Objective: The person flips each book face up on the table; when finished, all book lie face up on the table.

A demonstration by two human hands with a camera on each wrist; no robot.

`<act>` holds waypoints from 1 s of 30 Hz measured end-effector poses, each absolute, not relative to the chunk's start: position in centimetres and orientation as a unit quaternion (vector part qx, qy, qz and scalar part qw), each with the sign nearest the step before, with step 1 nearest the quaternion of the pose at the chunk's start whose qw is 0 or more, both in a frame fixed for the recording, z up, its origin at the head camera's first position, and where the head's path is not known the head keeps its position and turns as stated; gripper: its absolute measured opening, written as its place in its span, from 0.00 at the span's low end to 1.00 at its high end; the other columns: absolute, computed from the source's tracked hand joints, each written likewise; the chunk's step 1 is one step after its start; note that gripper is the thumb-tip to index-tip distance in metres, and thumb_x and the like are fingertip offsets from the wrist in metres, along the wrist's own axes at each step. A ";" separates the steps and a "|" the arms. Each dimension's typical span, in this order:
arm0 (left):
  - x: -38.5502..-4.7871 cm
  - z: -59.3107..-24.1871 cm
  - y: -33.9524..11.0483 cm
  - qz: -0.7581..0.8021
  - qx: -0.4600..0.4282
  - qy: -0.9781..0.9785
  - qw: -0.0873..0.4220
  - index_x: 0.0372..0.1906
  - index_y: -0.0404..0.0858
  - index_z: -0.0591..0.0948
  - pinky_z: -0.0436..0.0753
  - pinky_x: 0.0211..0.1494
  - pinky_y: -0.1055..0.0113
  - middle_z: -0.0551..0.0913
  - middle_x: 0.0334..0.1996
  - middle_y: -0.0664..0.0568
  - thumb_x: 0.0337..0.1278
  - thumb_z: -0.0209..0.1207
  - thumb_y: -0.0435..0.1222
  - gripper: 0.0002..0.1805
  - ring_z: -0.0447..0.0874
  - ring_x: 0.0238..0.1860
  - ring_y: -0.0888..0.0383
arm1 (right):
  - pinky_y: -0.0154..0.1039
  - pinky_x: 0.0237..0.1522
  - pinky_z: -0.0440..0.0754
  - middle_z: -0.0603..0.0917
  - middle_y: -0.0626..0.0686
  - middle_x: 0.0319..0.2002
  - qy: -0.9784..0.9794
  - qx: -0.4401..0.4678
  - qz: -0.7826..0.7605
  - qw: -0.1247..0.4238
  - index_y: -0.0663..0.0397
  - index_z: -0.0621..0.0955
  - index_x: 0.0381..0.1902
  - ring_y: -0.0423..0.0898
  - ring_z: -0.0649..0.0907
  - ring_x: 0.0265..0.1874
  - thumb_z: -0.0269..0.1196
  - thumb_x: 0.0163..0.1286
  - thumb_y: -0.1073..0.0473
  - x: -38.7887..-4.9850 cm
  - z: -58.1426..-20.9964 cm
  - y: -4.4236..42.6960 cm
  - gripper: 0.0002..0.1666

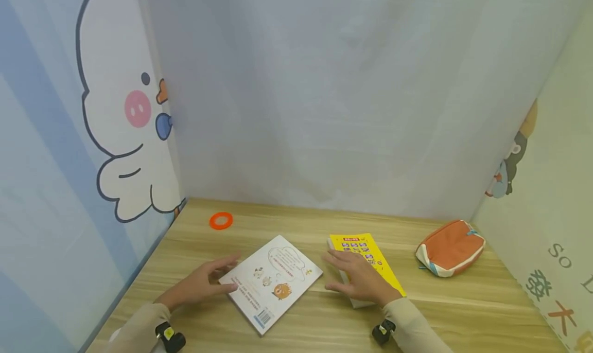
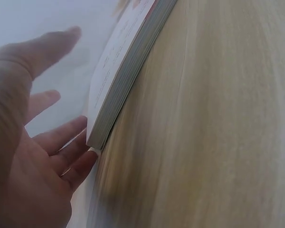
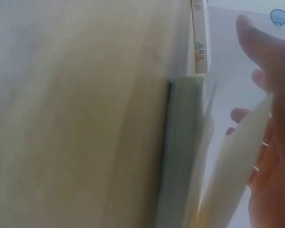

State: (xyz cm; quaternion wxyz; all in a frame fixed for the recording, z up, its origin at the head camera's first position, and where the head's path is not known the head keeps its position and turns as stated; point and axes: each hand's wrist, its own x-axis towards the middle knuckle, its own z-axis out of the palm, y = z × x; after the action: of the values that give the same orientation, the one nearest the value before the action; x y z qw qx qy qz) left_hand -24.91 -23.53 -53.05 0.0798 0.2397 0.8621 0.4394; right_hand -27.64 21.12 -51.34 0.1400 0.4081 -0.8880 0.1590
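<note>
A white book point(image 1: 278, 276) lies at an angle on the table, its cover printed with small animal drawings and a barcode. My left hand point(image 1: 199, 283) is at its left corner, thumb and fingers apart; in the left wrist view the fingertips point(image 2: 80, 166) touch or nearly touch that corner. Over the yellow book point(image 1: 356, 245) is my right hand point(image 1: 359, 278), fingers extended and covering part of it. The right wrist view shows the yellow book's page block point(image 3: 180, 152) with a cover or leaf point(image 3: 237, 161) lifted beside the hand. Neither hand grips anything.
An orange-red ring point(image 1: 221, 221) lies at the back left of the wooden table point(image 1: 445, 312). An orange pouch with white trim point(image 1: 451, 248) sits at the right. Curtains point(image 1: 324, 95) enclose the back and both sides.
</note>
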 end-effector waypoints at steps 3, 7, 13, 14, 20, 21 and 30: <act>-24.8 -53.0 -23.5 0.428 0.240 0.867 0.081 0.78 0.39 0.66 0.75 0.71 0.46 0.72 0.74 0.42 0.58 0.71 0.50 0.46 0.77 0.69 0.42 | 0.62 0.68 0.73 0.80 0.59 0.68 -0.893 0.404 0.153 0.129 0.48 0.78 0.69 0.58 0.79 0.68 0.69 0.64 0.35 -27.7 -51.6 21.0 0.41; -24.8 -52.9 -23.7 0.422 0.253 0.866 0.090 0.77 0.40 0.67 0.69 0.75 0.43 0.68 0.77 0.44 0.56 0.72 0.49 0.47 0.71 0.73 0.40 | 0.64 0.70 0.70 0.80 0.56 0.69 -0.900 0.395 0.145 0.111 0.43 0.78 0.69 0.58 0.77 0.69 0.67 0.65 0.32 -27.7 -51.7 20.8 0.40; -24.5 -52.8 -24.0 0.421 0.237 0.869 0.103 0.75 0.39 0.70 0.67 0.75 0.40 0.74 0.73 0.43 0.56 0.73 0.47 0.43 0.71 0.73 0.39 | 0.65 0.73 0.66 0.84 0.52 0.65 -0.900 0.397 0.157 0.081 0.44 0.80 0.68 0.59 0.78 0.69 0.68 0.66 0.34 -27.6 -51.7 20.7 0.38; -24.5 -52.8 -24.1 0.420 0.233 0.871 0.103 0.74 0.39 0.71 0.68 0.74 0.40 0.75 0.73 0.43 0.55 0.73 0.47 0.43 0.72 0.73 0.38 | 0.65 0.73 0.66 0.84 0.51 0.64 -0.900 0.399 0.160 0.076 0.44 0.80 0.68 0.59 0.78 0.69 0.68 0.66 0.34 -27.6 -51.7 20.6 0.37; -24.3 -52.7 -24.2 0.416 0.224 0.875 0.103 0.73 0.39 0.73 0.71 0.74 0.45 0.74 0.73 0.42 0.54 0.74 0.45 0.42 0.70 0.74 0.37 | 0.65 0.73 0.65 0.86 0.48 0.62 -0.898 0.405 0.162 0.047 0.42 0.82 0.66 0.54 0.80 0.67 0.66 0.69 0.36 -27.6 -51.8 20.4 0.32; -24.3 -52.7 -24.2 0.416 0.224 0.876 0.102 0.73 0.39 0.73 0.70 0.74 0.45 0.74 0.73 0.42 0.53 0.74 0.45 0.42 0.70 0.73 0.37 | 0.65 0.73 0.66 0.86 0.48 0.61 -0.899 0.406 0.161 0.044 0.42 0.82 0.66 0.53 0.81 0.66 0.66 0.69 0.36 -27.5 -51.8 20.3 0.32; -24.4 -52.7 -23.8 0.416 0.212 0.879 0.096 0.72 0.38 0.73 0.68 0.74 0.40 0.76 0.72 0.42 0.49 0.76 0.42 0.43 0.72 0.72 0.38 | 0.64 0.73 0.66 0.84 0.49 0.65 -0.895 0.405 0.185 0.005 0.41 0.81 0.67 0.51 0.80 0.67 0.66 0.71 0.42 -27.7 -51.8 19.9 0.29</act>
State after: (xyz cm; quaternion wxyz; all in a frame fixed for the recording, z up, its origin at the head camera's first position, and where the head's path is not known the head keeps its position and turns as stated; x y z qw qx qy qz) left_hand -24.36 -23.83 -52.67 0.0960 0.2118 0.8793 0.4156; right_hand -27.71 19.88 -51.85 0.0054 0.4047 -0.8955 0.1851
